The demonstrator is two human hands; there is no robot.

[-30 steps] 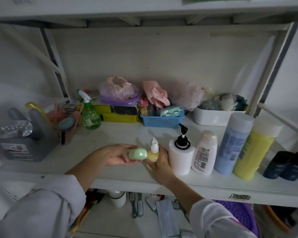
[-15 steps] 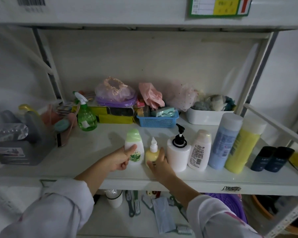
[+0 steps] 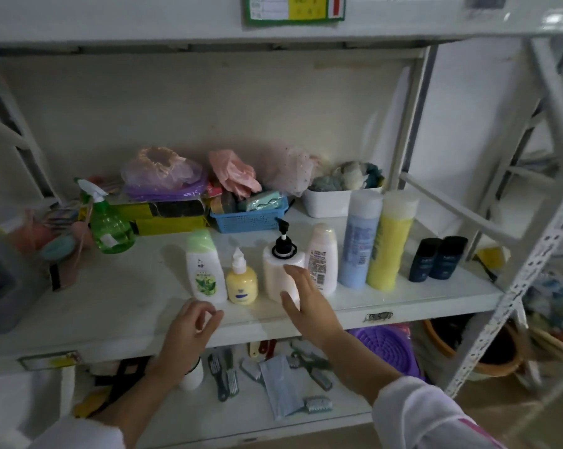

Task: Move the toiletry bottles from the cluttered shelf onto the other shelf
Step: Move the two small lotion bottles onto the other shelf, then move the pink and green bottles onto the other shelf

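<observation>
- Head view: a row of toiletry bottles stands upright along the front of the middle shelf (image 3: 79, 332), running from 9 o'clock to 3 o'clock ahead of the person.
- Green-capped bottle (image 3: 205, 268) and yellow dropper bottle (image 3: 241, 281) stand side by side, just beside the pump bottle (image 3: 281, 273); none of them is held.
- Left hand (image 3: 189, 332) hovers at the shelf's front edge, at 6 o'clock of the green-capped bottle; its fingers are loosely curled, thumb and forefinger nearly meeting, holding nothing.
- Right hand (image 3: 306, 303) is spread with straight fingers; its fingertips (image 3: 294, 270) lie against or just in front of the pump bottle's wall, and contact cannot be told for certain.
- Further toward 3 o'clock stand a white labelled bottle (image 3: 322, 260), a tall blue bottle (image 3: 359, 241), a tall yellow bottle (image 3: 392, 244) and two dark bottles (image 3: 437, 259).
- Handling, as a judgement: the small bottles look light, stiff plastic, smooth and perhaps slippery; take them round the body, below the cap.
- The pump bottle is probably heavier; grasp its cylinder, not the pump head.
- On the lower shelf (image 3: 338, 413), at 6 o'clock, lie brushes (image 3: 223, 375) and a white bottle (image 3: 192, 377).
</observation>
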